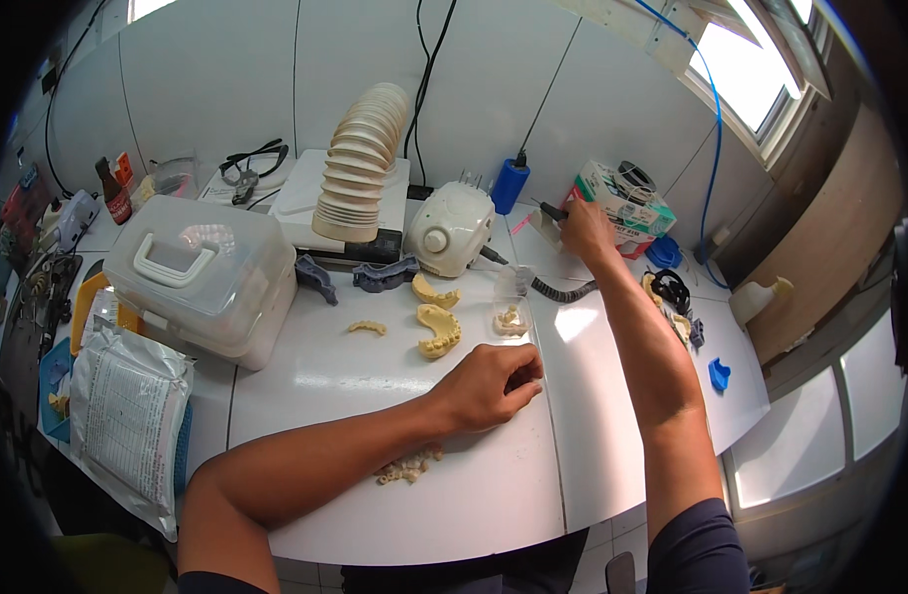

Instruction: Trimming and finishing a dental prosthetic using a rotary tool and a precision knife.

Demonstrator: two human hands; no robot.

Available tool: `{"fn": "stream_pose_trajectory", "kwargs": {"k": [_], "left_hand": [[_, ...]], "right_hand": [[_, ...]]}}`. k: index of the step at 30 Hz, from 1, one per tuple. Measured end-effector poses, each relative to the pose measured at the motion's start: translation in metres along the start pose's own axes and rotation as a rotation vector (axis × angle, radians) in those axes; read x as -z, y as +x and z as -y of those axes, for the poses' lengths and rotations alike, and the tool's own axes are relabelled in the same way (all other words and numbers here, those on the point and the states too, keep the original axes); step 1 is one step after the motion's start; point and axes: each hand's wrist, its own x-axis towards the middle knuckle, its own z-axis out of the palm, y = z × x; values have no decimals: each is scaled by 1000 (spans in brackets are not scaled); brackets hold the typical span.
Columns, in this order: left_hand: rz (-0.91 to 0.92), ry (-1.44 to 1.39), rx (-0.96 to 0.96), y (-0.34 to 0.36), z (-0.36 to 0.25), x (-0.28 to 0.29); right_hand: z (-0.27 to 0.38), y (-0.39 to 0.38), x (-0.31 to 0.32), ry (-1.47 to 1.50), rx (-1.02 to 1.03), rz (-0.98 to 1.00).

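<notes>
My left hand (489,386) rests on the white table, loosely curled, with nothing showing in its fingers. Beyond it lie yellow plaster dental casts (439,335) and a small clear box (510,319) with tooth-coloured pieces inside. My right hand (586,230) reaches to the back, in front of a green-and-white carton. Its fingers are closed, and a dark, pen-like end (551,211) sticks out to their left. What exactly they grip is hidden. Left of it stands a cream dental motor unit (449,228) with a knob; a black coiled cord (563,291) lies nearer.
A ribbed suction hose (363,163) rises behind the casts. Two grey impressions (385,275) lie near a translucent toolbox (201,277); a silver pouch (132,421) leans in front. Tan fragments (409,465) lie beside my left forearm. At right are cartons (622,208) and a blue piece (718,374).
</notes>
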Motion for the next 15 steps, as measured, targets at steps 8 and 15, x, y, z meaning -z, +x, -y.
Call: {"fn": "stream_pose_trajectory", "kwargs": {"k": [8,15], "left_hand": [[-8,18,-33,-1,0,0],[6,41,-39,0,0,-1]], "right_hand": [[6,-4,-8,41,0,-23],[19,-13,4,-77,140,-162]]}}
